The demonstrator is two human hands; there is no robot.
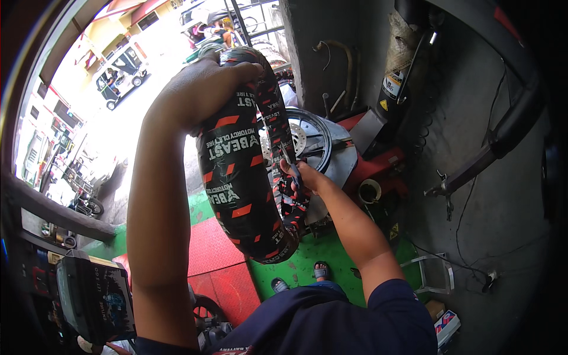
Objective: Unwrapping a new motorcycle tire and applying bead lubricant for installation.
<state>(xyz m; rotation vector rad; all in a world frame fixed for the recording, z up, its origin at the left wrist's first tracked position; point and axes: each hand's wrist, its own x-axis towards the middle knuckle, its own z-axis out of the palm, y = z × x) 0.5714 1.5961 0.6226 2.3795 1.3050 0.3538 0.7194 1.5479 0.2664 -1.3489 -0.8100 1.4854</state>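
Note:
A motorcycle tire (231, 171) in black plastic wrap with red and white print is held upright in front of me. My left hand (222, 74) grips its top edge, the thumb over the wrap and the other fingers hidden behind. At the right side of the tire, by its inner opening, my right hand (302, 176) is closed around a pair of scissors (288, 157) with dark handles. Their metal blades point up along the wrapped inner side. Whether they touch the wrap I cannot tell.
Behind the tire, a wheel rim (316, 139) with a brake disc lies on a red and grey tire-changing machine (355, 163). A small round container (370, 191) sits at its side. A red metal platform (219, 254) lies on the green floor (284, 269). A metal arm (473, 168) hangs at right.

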